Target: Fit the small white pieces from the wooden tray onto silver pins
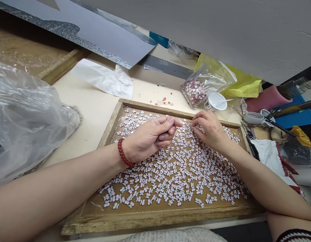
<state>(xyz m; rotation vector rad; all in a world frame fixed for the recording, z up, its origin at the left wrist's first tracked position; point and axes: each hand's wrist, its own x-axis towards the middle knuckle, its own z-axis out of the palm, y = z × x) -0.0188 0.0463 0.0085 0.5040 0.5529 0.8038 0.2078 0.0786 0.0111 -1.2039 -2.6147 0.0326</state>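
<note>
A shallow wooden tray (155,220) lies in front of me, its brown base covered with many small pale pinkish-white pieces (170,174), shaped like paired cherries or bows. Above its far middle is my left hand (155,136), a red bead bracelet (124,153) at the wrist. Its fingers are curled in and the thumb presses against the index finger; whatever they hold is hidden. To its right, my right hand (208,129) reaches down near the tray's far edge, among the pieces. Its fingers are bent with the tips close together, and I cannot make out anything between them.
A clear plastic bag (31,124) bulges at the left. Beyond the tray are crumpled white tissue (107,77), scattered red bits (164,101), a bag of red-and-white pieces (196,89) and a white cup (216,101). Brushes (279,122) and clutter line the right. A grey panel (233,33) overhangs the back.
</note>
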